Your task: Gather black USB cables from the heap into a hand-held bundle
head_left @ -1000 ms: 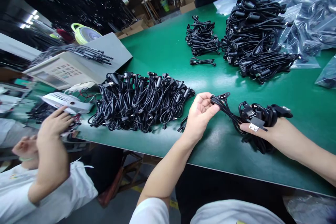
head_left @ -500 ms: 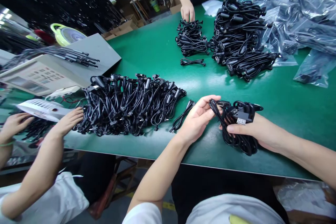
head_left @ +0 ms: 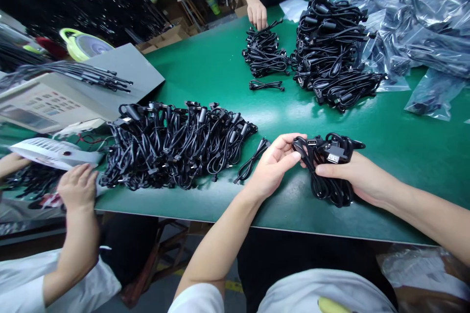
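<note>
My right hand (head_left: 352, 173) is closed around a bunch of coiled black USB cables (head_left: 330, 186), held low over the green table, thumb across the front. A USB plug with a bright metal end shows near its thumb. My left hand (head_left: 275, 161) has its thumb and fingertips at the left side of the bunch, closed on one black cable (head_left: 303, 149); its fingertips are partly hidden behind the cable. One coiled cable (head_left: 252, 161) lies on the table just left of my left hand.
A long row of coiled black cables (head_left: 179, 146) lies to the left, beside a co-worker's hand (head_left: 78, 186). Across the green table (head_left: 205, 68), another person's hand (head_left: 257, 13) touches a smaller cable pile (head_left: 266, 54). A larger pile (head_left: 334, 49) and clear plastic bags (head_left: 422, 24) lie right.
My hands keep their hold, and the cable bunch has tilted and risen slightly. The left co-worker's hand has drawn back from the cable row. The person across has lifted a cable end.
</note>
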`<state>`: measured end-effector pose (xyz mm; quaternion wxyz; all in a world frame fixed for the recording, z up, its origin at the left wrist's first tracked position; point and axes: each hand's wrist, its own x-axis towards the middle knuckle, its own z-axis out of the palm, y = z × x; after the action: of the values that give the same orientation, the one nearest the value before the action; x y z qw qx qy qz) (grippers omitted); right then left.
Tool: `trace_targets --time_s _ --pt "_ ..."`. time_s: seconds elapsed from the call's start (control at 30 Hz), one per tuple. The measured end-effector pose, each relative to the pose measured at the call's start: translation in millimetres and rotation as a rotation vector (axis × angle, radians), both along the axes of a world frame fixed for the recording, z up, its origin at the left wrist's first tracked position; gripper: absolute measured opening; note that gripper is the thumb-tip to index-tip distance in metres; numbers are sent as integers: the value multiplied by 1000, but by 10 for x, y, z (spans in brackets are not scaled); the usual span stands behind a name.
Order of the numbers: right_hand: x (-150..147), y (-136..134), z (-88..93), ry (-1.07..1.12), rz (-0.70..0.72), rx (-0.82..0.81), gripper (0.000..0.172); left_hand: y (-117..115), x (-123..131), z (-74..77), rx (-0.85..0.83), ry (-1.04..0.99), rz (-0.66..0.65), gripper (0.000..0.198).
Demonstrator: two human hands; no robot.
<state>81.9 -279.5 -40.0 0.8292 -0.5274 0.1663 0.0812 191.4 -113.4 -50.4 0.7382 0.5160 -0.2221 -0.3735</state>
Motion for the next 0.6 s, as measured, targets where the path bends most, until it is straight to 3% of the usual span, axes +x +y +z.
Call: trace_targets --time_s 0.2,0.4,0.53,0.6 --pt "36 -18 25 -57 -132 17 30 -28 -40 -45 27 -67 9 42" --pt "72 -157 149 -66 -408 52 21 -67 -216 39 195 -6 -295 45" --pt "83 -161 137 -40 -451 92 25 -117 -314 20 211 -63 -275 36" --pt "82 -139 111 -51 -431 86 24 -131 -336 4 238 -200 -252 33"
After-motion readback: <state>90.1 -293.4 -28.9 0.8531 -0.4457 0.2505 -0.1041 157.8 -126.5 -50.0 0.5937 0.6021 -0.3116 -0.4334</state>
